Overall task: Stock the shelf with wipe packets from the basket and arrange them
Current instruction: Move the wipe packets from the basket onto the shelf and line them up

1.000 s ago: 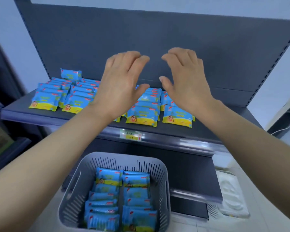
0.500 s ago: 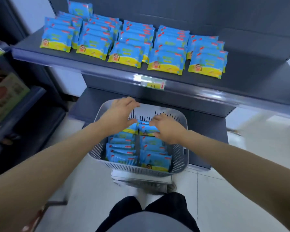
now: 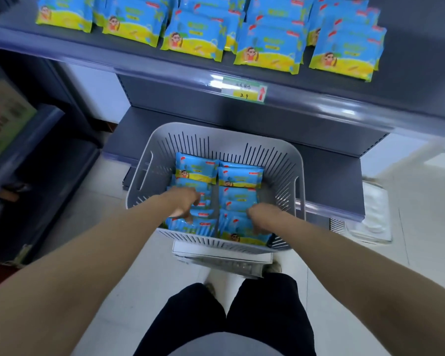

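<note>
Inside the grey slotted plastic basket (image 3: 162, 150), the left hand (image 3: 184, 202) and the right hand (image 3: 262, 217) each have their grip curled round blue-and-yellow plastic wipe packets (image 3: 239, 176) at its near end, while more such packs lie in rows above it on the dark grey metal shelf (image 3: 409, 80)

Lit bright and even; caught glare on shelf rail (image 3: 344, 111); smeared by motion blur toward left and right edges; bowed at borders
</note>
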The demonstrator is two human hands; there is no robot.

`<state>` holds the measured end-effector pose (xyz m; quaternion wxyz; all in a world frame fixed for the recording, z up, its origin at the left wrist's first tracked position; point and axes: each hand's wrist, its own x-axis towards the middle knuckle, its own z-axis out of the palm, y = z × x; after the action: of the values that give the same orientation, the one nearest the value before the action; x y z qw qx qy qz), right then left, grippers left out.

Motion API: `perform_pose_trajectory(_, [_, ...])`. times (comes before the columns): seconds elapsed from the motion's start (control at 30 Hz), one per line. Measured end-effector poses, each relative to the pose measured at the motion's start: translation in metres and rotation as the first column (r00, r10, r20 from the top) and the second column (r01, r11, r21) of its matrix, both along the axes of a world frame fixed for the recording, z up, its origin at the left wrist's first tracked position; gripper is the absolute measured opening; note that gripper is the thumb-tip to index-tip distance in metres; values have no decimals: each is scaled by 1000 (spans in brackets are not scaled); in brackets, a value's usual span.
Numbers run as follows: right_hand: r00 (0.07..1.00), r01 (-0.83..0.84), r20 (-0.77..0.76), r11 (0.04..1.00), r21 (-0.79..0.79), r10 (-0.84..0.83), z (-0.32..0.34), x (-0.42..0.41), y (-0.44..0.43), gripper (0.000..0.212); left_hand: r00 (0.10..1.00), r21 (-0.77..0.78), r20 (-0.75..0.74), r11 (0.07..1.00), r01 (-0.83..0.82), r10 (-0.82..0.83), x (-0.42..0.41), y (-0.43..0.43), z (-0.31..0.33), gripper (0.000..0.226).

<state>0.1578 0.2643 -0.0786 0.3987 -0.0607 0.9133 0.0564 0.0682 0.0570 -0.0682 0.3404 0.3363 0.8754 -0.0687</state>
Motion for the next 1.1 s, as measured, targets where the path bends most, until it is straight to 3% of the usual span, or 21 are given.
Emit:
perform_pose_trajectory(0.13, [998, 61, -3, 997, -46, -62, 5, -1, 8, 21, 993, -108, 107, 993, -36, 48, -4, -1, -19, 58])
perform_pose_trajectory(0.3, [980, 181, -53, 972, -147, -190, 28, -16, 23, 30, 973, -255, 75, 939, 231, -219, -6, 10, -22, 42])
perform_pose_trajectory(0.43, [959, 248, -94, 950, -188, -269, 42, -19, 24, 40, 966, -324, 61, 910, 259, -253, -4, 19, -23, 44])
perform_pose_trajectory(0.57, [952, 243, -140, 951, -192, -271, 55, -20, 24, 33, 963, -331, 83, 904, 270, -257, 0, 24, -18, 46])
perform_pose_trajectory(0.7, [931, 220, -245, 952, -213, -270, 86, -25, 30, 41, 984, -166, 94, 972, 167, -153, -13, 22, 1, 15])
perform_pose_trajectory(0.77, [917, 209, -296, 954, -213, -267, 113, -29, 36, 33, 993, -44, 72, 994, 96, -92, -23, 24, 23, 29])
perform_pose_trajectory(0.87, [877, 197, -397, 955, -221, -273, 164, -37, 50, 27, 999, 121, 36, 992, 28, -32, -34, 37, 71, 30])
perform_pose_trajectory(1.1, [721, 250, -600, 938, -241, -346, 276, -56, 126, 30, 990, 404, -117, 907, 117, -76, -46, 101, 193, 16])
